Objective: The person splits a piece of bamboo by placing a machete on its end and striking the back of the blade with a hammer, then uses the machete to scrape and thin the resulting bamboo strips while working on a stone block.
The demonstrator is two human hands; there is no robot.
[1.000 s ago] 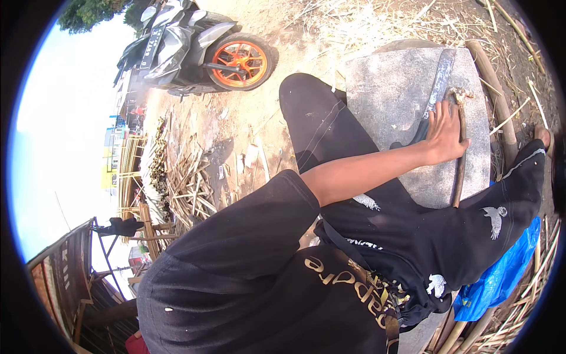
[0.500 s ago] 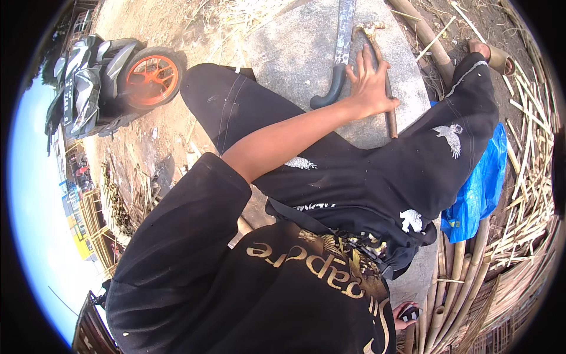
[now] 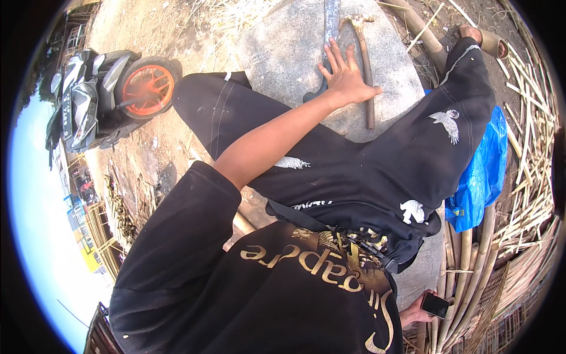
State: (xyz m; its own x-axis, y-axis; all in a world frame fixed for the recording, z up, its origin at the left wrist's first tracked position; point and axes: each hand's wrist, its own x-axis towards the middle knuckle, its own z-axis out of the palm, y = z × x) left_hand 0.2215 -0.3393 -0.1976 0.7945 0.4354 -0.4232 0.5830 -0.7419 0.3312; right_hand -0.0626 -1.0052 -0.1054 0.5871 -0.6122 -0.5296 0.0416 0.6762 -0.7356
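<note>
Head view looks down over a person in black clothes seated at a grey concrete slab (image 3: 283, 50), and everything is placed against that slab. On it lie a long machete (image 3: 330, 23), its dark curved handle toward the person, and just beside it a wooden-handled hammer (image 3: 367, 76) with its head at the slab's far edge; both lie flat with handles toward the body, which looks like tools laid within easy reach. One bare hand (image 3: 345, 79), whose forearm comes in from the person's left side, lies palm down on the slab with fingers spread wide and flat, covering the machete handle and just touching the hammer shaft; it is fully open and grips nothing, seemingly bracing or reaching. Near the slab's close right corner, at the lower edge, the other hand (image 3: 420, 311) curls around a small dark phone (image 3: 436, 305), held shut on it and kept away from the tools. Left of the slab, well apart on bare dirt, stands a scooter (image 3: 100, 100) with an orange wheel. Right of the slab sit a blue plastic sheet (image 3: 480, 177) and piled bamboo poles (image 3: 519, 194)
</note>
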